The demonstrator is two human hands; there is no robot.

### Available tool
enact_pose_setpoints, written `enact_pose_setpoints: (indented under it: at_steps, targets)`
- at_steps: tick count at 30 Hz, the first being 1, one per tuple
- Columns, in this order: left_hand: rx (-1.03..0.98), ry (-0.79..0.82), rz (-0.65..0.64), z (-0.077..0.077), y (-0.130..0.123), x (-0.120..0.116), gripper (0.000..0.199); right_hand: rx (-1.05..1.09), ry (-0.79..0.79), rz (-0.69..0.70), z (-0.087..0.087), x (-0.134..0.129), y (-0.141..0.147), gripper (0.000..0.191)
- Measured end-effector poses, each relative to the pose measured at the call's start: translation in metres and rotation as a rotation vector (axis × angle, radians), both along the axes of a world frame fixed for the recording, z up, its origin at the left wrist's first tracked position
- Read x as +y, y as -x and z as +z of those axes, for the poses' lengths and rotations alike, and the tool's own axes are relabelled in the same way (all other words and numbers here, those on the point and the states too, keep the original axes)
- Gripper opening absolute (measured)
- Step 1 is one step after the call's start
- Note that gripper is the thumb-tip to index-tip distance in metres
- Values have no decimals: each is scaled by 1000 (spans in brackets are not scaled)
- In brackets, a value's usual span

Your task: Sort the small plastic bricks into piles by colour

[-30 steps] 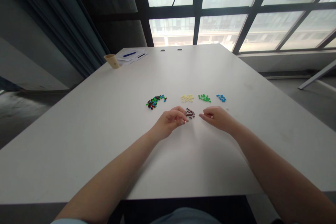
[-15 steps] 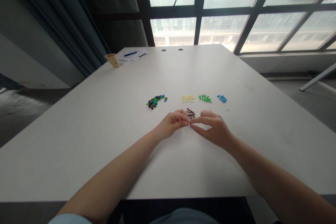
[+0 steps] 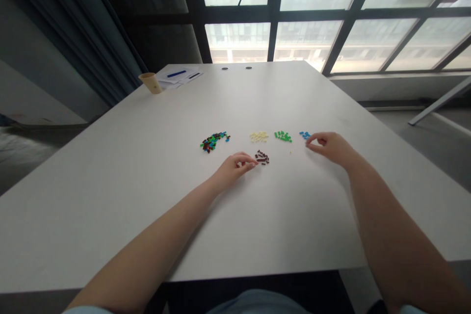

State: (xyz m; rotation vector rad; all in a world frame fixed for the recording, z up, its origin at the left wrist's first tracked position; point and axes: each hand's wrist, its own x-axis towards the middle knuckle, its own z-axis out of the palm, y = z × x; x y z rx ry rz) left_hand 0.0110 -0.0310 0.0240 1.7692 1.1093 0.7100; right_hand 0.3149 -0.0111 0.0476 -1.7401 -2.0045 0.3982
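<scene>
My left hand point(image 3: 236, 167) rests low over the table, its thumb and fingertips closed together. Whatever is between them, if anything, is too small to make out. Just right of those fingertips lies a small pile of dark brown bricks point(image 3: 262, 158). My right hand point(image 3: 329, 148) is further right, thumb and index finger pinched together beside the small blue bricks point(image 3: 304, 135), partly covering that pile. I cannot make out anything in the pinch. Green bricks point(image 3: 283, 136) and pale yellow bricks point(image 3: 259, 137) lie in separate piles between the hands, a little farther away.
A mixed heap of coloured bricks point(image 3: 213, 142) lies to the left. One tiny yellowish piece point(image 3: 290, 152) sits alone below the green pile. At the far left of the white table point(image 3: 147, 157) stand a tan cup point(image 3: 150, 83) and papers point(image 3: 180, 80) with a blue pen point(image 3: 176, 73).
My right hand has left my left hand and moved right and away to the blue bricks. My left hand has shifted slightly left and away from me. The view has turned slightly.
</scene>
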Motion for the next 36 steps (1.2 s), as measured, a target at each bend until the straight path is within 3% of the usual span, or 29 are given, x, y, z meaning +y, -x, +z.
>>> enact_pose_setpoints:
  at_steps: [3, 5, 14, 21, 23, 26, 29, 32, 36]
  targets:
    - [26, -8, 21, -3, 2, 4, 32, -56, 173, -3, -12, 13, -45, 30]
    - [20, -5, 27, -4, 2, 4, 33, -61, 247, 28, -19, 16, -59, 36]
    - [-43, 16, -29, 4, 1, 1, 34, -60, 316, 56, -29, 21, -58, 42]
    - [-65, -16, -13, 3, 3, 1, 31, -45, 292, -18, -22, 15, -64, 41]
    - [-74, -63, 102, 1, 11, 10, 31, -42, 288, -42, -18, 13, -61, 42]
    - [-87, -174, 450, -3, 41, 32, 31, -18, 253, -3, -13, 11, -46, 42]
    - [151, -363, 728, -7, 83, 54, 23, -3, 204, 72, -12, 9, -22, 44]
    - [427, -353, 646, -12, 109, 64, 22, -11, 203, 177, -12, 4, 5, 43]
    - [616, -355, 546, -18, 104, 61, 22, -26, 210, 292, -11, -6, 33, 38]
